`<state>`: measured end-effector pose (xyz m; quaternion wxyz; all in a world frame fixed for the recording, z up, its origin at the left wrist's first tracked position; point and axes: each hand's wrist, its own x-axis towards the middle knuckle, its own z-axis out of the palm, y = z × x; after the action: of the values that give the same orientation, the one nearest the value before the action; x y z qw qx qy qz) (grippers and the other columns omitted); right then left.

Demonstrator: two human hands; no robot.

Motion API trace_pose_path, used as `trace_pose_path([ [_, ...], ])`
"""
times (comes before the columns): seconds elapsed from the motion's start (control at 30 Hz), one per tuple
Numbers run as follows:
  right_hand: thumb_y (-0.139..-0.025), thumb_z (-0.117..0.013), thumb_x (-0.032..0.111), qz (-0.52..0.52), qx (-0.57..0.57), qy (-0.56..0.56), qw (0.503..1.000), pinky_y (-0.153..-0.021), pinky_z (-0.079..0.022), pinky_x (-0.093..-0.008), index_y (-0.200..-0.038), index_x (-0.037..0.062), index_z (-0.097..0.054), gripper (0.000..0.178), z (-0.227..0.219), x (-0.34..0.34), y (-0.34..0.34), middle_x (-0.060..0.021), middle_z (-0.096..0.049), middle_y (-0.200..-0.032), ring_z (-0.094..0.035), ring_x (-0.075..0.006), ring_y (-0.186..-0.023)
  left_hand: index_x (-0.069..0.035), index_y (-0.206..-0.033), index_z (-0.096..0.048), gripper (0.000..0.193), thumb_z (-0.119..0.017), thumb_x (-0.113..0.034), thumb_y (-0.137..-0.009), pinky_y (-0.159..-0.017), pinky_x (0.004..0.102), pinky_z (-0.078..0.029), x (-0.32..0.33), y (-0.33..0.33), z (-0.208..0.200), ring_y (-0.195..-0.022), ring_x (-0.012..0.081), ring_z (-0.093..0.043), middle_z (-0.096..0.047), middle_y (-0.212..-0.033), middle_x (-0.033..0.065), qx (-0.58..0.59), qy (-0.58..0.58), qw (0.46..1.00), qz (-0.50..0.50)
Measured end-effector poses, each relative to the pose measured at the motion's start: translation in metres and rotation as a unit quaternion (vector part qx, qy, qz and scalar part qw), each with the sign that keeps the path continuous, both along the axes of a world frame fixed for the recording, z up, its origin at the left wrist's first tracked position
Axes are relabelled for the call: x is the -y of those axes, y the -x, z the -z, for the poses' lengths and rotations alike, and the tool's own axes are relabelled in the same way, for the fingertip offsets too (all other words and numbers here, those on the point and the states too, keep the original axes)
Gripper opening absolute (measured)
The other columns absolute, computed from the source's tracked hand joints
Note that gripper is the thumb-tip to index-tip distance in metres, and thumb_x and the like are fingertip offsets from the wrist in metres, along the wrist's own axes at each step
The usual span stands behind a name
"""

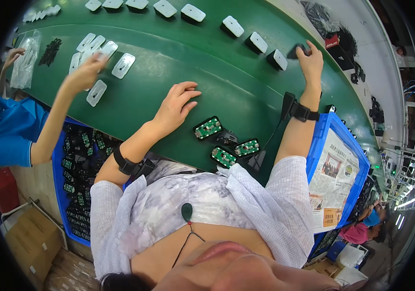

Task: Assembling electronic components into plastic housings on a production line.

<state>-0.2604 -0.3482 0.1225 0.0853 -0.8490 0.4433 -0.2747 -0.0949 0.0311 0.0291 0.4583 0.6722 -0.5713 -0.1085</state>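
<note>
A: Far right of the table [246,72], the right hand [311,63] is at a small dark piece [294,52], just beyond the last white-topped box [278,59] in the row.

B: And its fingers?

A: Bent in, thumb and fingertips drawn close about that piece — whether it rests on the table or hangs clear, I can't tell.

B: The left hand [174,107]?

A: Low over the green, fingers loosely parted and a little curled, nothing showing in them. Three circuit boards [208,128] in black cases sit near it, toward the body.

B: So how does one play this well?

A: Lightly, I'd say: pinch the dark piece by its sides and keep the knuckles off that neighbouring box, which could easily be nudged out of line.

B: And that cord [274,134] by the right wrist?

A: Worth watching — it runs down toward the boards, so a slow, raised forearm looks safest. The left hand seems well placed to steady those cases.
</note>
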Motion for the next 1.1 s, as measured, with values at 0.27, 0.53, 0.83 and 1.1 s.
trace_pose_path([
  [0.27,-0.084,-0.069,0.016,-0.379,0.12,-0.341,0.852,-0.091,-0.045,-0.0304,-0.128,0.0116,-0.059,0.045,0.014,-0.123,-0.062,-0.0053,-0.054,-0.103,-0.056,-0.0166,-0.098,-0.004,-0.11,-0.06,0.031,-0.064,-0.002,-0.08,-0.095,0.0438,-0.043,-0.029,-0.048,-0.007,-0.113,0.0352,-0.049,-0.051,-0.125,0.0144,0.163,0.019,0.975,-0.147],
  [0.53,-0.085,-0.063,0.01,-0.388,-0.005,-0.31,0.868,-0.091,-0.047,-0.032,-0.125,0.0106,-0.059,0.04,0.018,-0.137,-0.049,-0.0058,-0.054,-0.106,-0.056,-0.0179,-0.104,-0.004,-0.119,-0.057,0.041,-0.064,-0.001,-0.079,-0.101,0.0433,-0.039,-0.072,-0.069,0.003,-0.124,0.0351,-0.045,-0.046,-0.135,0.0156,0.248,-0.028,0.934,-0.255],
  [0.83,-0.079,-0.068,0.008,-0.377,-0.147,-0.203,0.891,-0.093,-0.045,-0.0361,-0.116,0.0043,-0.059,0.039,0.012,-0.157,-0.046,-0.012,-0.059,-0.11,-0.057,-0.0284,-0.106,-0.005,-0.13,-0.049,0.054,-0.064,0.0,-0.079,-0.096,0.0429,-0.043,-0.06,-0.105,0.008,-0.114,0.0372,-0.049,-0.048,-0.131,0.0192,0.243,-0.068,0.917,-0.31],
  [1.1,-0.08,-0.067,0.007,-0.374,-0.15,-0.187,0.896,-0.092,-0.046,-0.0357,-0.118,0.0046,-0.058,0.039,0.016,-0.153,-0.042,-0.011,-0.06,-0.111,-0.057,-0.0274,-0.106,-0.013,-0.132,-0.051,0.053,-0.058,-0.002,-0.081,-0.1,0.0431,-0.04,-0.043,-0.087,-0.02,-0.121,0.0305,-0.046,-0.049,-0.135,0.0087,0.322,-0.081,0.923,-0.195],
])
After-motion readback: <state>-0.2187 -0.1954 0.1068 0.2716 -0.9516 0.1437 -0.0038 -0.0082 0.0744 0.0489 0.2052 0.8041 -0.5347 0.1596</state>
